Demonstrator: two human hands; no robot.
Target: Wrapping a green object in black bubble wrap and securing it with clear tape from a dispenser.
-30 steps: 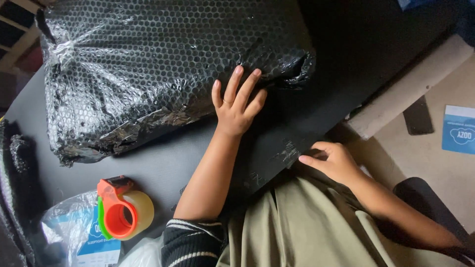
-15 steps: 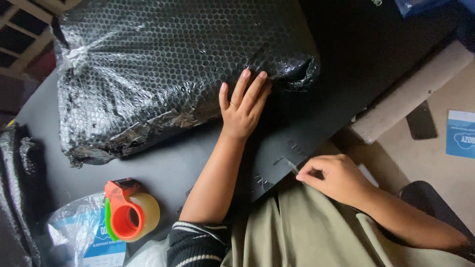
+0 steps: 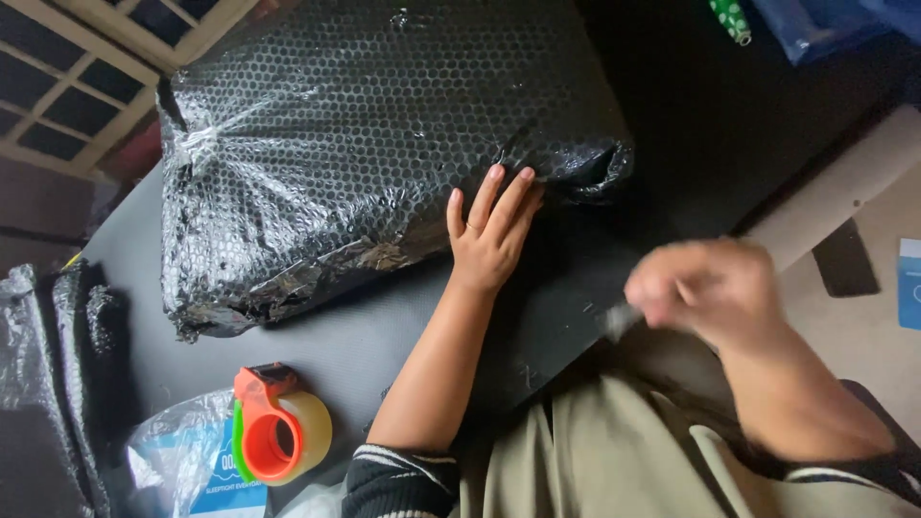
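Black parcel: we see a large bundle wrapped in bubble film (image 3: 374,144) lying on the dark table top (image 3: 403,336), filling the upper middle of our view; its film is gathered into a knot at the upper left corner and folded into an open flap at the right end.
Left hand: our left hand (image 3: 489,240) lies flat, palm down, on the near right edge of the parcel, just beside the flap.
Left fingers: our fingers (image 3: 508,197) are stretched out and slightly spread, pressing on the film; they grip nothing.
Parcel relative to fingers: the wrapped bulk lies under the fingertips and extends away from them to the left and upward; the heel of the hand rests near the table top.
Right hand: our right hand (image 3: 705,293) is blurred, hovering over the near table edge, well apart from the parcel.
Right fingers: they look curled inward around something small and pale; we cannot tell what it is, nor how firmly it is held.
Tape dispenser: an orange and green holder with a clear tape roll (image 3: 278,436) lies at the lower left, well apart from both hands.
Plastic bag: a clear bag with a blue printed sheet (image 3: 182,460) lies touching the dispenser.
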